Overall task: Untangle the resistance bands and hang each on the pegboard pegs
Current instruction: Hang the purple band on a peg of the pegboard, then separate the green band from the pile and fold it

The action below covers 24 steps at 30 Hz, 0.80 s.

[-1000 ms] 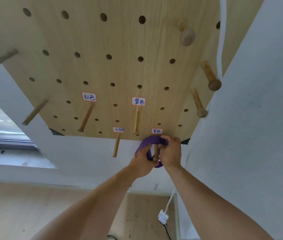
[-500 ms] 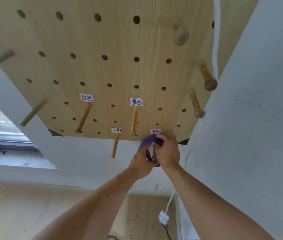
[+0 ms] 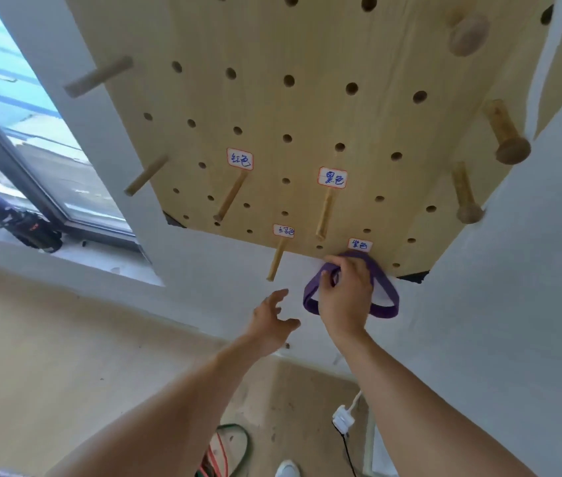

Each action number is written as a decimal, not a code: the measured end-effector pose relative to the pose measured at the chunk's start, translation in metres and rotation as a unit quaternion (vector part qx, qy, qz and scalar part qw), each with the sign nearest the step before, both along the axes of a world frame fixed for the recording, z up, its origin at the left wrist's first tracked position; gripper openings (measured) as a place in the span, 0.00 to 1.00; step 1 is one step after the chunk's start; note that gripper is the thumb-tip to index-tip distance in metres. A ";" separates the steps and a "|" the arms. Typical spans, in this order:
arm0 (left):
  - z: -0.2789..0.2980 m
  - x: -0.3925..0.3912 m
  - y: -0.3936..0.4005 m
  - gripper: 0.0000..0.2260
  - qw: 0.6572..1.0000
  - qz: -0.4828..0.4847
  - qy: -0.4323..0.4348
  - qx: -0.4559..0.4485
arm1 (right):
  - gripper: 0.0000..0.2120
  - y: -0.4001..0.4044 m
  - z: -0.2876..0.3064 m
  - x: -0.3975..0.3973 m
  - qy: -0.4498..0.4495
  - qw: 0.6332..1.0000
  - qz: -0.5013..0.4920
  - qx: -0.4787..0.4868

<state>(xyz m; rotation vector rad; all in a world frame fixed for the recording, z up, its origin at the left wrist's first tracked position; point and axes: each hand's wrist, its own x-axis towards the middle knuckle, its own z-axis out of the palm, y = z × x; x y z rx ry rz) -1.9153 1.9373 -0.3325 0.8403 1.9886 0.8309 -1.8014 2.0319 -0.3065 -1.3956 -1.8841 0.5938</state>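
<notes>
A purple resistance band (image 3: 385,290) hangs as a loop from the lowest right peg of the wooden pegboard (image 3: 324,108), just under a small handwritten label (image 3: 360,245). My right hand (image 3: 345,297) covers that peg and pinches the band's upper left part. My left hand (image 3: 271,320) floats free to the left of the band with its fingers spread, holding nothing. Three more labelled pegs (image 3: 231,197) stick out bare above and to the left. On the floor below lie green and red bands (image 3: 224,449), tangled together.
Thick knobbed pegs (image 3: 506,136) jut from the board's right side, thin ones (image 3: 145,175) from its left. A white wall closes in on the right. A window with a dark object (image 3: 8,218) on its sill is at left. A white plug and cable (image 3: 343,421) hang below.
My left hand has let go of the purple band and pulled back to the left, fingers opening. The band now hangs wider on the peg. The view has shifted right and down.
</notes>
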 end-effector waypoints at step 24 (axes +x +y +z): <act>-0.150 -0.066 -0.468 0.17 0.955 0.122 -0.043 -0.267 | 0.08 -0.365 -0.190 -0.076 -0.332 0.722 0.406 -0.451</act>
